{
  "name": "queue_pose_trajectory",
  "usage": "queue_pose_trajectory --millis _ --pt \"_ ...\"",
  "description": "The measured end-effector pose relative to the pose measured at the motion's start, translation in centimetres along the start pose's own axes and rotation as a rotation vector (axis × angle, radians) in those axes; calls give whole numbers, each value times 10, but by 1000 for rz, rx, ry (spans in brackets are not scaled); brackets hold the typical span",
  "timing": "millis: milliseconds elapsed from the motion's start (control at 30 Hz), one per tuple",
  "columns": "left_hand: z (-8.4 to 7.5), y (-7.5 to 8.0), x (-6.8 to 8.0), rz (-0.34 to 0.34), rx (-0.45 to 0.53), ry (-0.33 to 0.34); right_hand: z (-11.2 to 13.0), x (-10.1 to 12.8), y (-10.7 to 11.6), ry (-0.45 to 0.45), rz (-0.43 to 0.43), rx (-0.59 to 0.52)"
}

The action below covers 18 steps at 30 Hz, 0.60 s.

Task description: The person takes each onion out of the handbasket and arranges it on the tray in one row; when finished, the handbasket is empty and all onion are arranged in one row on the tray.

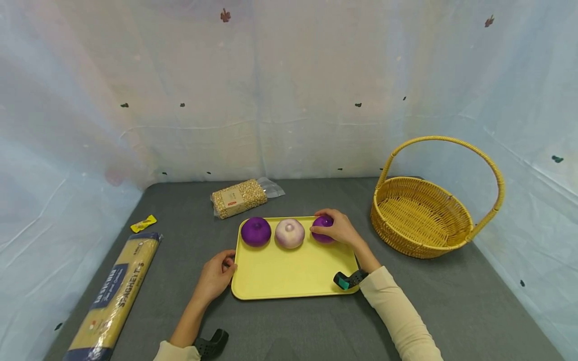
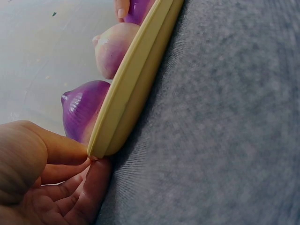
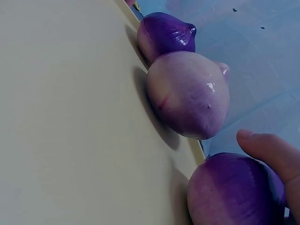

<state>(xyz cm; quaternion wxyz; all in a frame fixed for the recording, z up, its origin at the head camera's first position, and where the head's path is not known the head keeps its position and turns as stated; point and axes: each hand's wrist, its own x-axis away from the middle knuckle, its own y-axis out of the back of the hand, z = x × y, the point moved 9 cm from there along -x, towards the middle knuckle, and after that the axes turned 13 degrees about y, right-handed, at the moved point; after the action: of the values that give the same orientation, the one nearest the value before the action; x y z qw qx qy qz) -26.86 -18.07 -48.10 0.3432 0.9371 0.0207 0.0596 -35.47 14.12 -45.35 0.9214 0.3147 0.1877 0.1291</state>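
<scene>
— Three onions sit in a row along the far edge of the yellow tray (image 1: 289, 273), right?

— Yes. Going from the left: a dark purple onion (image 1: 256, 231), glossy, with fine lengthwise ribs and a small pointed tip; then a pale onion (image 1: 290, 233), whitish pink with a purple blush and a wet-looking shine; then a second purple onion (image 1: 323, 229), deep violet and smooth.

— What lies left of the tray?

— A long spaghetti packet (image 1: 113, 297) near the left edge of the grey worktop (image 1: 451, 301), a small yellow wrapper (image 1: 143, 223) behind it, and a clear bag of grains (image 1: 238, 197) just behind the tray's far left corner.

— And the left hand (image 1: 215, 277)?

— It rests at the tray's near left corner, fingers loosely bent, fingertips touching the rim. It isn't wrapped round anything.

— The right hand (image 1: 339, 229)?

— Curled over the rightmost onion, thumb and fingers clasped round it, while the onion sits on the tray just beside the pale one, not quite touching it as far as the wrist view shows.

— Anything further right?

— A woven yellow basket (image 1: 424, 218) with an arched handle, standing apart from the tray.
</scene>
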Motion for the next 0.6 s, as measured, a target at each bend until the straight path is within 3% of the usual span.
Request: queue_pose_trajectory --millis 333,600 --pt "-2 1 1 0 -2 -6 4 -1 5 45 -14 28" --pt "-2 1 1 -4 -5 -15 7 0 14 57 -43 -23"
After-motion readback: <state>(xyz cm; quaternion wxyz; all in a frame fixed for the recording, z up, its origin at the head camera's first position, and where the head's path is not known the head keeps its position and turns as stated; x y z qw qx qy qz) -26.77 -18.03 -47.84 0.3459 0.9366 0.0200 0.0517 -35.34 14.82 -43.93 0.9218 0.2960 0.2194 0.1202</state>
